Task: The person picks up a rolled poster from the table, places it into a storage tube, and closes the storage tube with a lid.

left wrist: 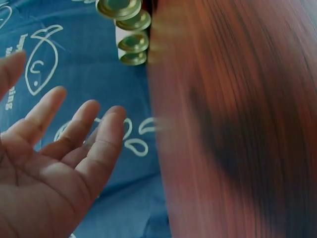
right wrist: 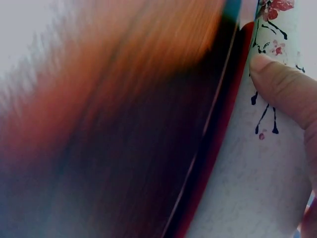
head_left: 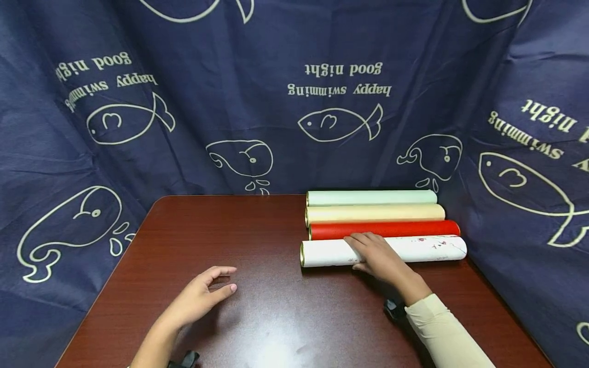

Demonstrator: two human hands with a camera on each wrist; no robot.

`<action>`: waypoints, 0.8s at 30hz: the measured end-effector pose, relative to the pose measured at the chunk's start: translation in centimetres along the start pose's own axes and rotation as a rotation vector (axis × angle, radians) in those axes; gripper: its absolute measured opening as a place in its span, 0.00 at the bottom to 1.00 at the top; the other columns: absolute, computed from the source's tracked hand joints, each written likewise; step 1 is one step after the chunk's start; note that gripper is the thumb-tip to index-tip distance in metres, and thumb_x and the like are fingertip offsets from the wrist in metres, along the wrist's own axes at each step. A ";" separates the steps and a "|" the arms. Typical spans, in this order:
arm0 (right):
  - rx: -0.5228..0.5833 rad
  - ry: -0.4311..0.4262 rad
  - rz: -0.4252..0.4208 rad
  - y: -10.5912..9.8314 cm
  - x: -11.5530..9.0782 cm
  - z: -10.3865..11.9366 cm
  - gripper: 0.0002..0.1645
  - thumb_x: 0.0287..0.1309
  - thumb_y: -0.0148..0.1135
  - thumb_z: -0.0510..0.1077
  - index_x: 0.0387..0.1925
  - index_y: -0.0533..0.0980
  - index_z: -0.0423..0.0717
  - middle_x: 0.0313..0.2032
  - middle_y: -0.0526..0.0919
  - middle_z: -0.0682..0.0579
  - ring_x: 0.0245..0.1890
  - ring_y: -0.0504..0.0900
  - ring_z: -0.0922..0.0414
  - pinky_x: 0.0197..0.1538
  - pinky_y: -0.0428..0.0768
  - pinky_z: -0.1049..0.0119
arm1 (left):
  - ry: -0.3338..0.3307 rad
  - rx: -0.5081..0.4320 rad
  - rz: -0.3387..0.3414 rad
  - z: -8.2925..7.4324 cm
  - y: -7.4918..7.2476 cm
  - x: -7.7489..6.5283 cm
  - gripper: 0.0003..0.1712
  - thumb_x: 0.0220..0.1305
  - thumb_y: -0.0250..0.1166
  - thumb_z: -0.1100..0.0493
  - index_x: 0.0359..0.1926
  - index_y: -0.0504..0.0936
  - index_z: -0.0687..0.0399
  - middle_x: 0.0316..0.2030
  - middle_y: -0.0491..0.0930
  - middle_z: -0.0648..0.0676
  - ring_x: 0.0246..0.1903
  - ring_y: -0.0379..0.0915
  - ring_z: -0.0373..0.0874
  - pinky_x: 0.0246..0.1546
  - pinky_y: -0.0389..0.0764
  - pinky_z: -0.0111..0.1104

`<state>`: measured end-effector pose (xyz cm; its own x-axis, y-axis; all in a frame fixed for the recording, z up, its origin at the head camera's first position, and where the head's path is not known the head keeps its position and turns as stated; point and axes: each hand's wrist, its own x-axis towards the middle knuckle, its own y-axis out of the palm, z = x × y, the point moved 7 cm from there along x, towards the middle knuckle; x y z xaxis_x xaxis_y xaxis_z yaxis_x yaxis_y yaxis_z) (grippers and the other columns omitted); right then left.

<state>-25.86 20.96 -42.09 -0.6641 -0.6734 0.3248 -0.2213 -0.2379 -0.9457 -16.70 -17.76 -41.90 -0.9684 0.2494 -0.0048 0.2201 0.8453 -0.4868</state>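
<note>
Four-sided order shows at the right of the table in the head view: a white cardboard tube (head_left: 324, 253) printed with red blossoms lies nearest. Over its middle, my right hand (head_left: 379, 259) grips it, fingers across the top and thumb on the near side. The thumb (right wrist: 282, 84) presses on the printed surface in the right wrist view. Behind lie a red tube (head_left: 405, 229), a cream-yellow tube (head_left: 377, 212) and a pale green tube (head_left: 372, 198), side by side. My left hand (head_left: 200, 296) hovers above the table at left, fingers spread and holding nothing.
The brown wooden table (head_left: 221, 230) has a dark blue curtain (head_left: 257, 112) with fish and whale drawings behind it and at both sides. Gold-coloured metal ends (left wrist: 133, 42) of the tubes show in the left wrist view.
</note>
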 end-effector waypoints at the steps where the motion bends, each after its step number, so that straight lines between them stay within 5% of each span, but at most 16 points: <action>1: -0.001 0.003 0.000 0.0 0.1 -0.3 0.48 0.39 0.83 0.46 0.64 0.72 0.40 0.56 0.78 0.45 0.55 0.75 0.44 0.58 0.73 0.45 | 0.016 0.025 0.007 0.1 -0.3 -0.1 0.26 0.67 0.67 0.52 0.61 0.76 0.59 0.59 0.75 0.64 0.58 0.72 0.65 0.56 0.75 0.55; 10: -0.004 0.035 0.021 0.3 0.8 -3.2 0.48 0.37 0.83 0.44 0.63 0.72 0.40 0.56 0.78 0.44 0.56 0.75 0.43 0.59 0.71 0.44 | 0.037 0.168 0.012 0.7 -3.2 -1.6 0.25 0.67 0.67 0.51 0.59 0.77 0.60 0.57 0.76 0.63 0.56 0.72 0.65 0.53 0.75 0.58; 16: -0.006 0.070 -0.012 0.3 1.4 -5.0 0.49 0.37 0.83 0.44 0.64 0.71 0.40 0.55 0.78 0.43 0.54 0.76 0.42 0.56 0.72 0.41 | 0.107 0.295 0.027 -0.2 -4.4 -1.4 0.21 0.65 0.68 0.51 0.55 0.79 0.54 0.53 0.79 0.55 0.52 0.75 0.57 0.47 0.79 0.49; 24: -0.002 0.080 -0.026 0.9 1.1 -5.6 0.49 0.37 0.83 0.43 0.64 0.71 0.41 0.56 0.77 0.43 0.55 0.74 0.41 0.54 0.72 0.39 | 0.101 0.301 0.058 -1.0 -5.1 -1.3 0.21 0.66 0.67 0.49 0.57 0.79 0.52 0.55 0.77 0.53 0.54 0.73 0.57 0.47 0.78 0.50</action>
<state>-30.83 23.94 -42.64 -0.7132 -0.6089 0.3472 -0.2406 -0.2526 -0.9372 -16.42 -21.93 -38.50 -0.9355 0.3512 0.0391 0.2154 0.6544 -0.7248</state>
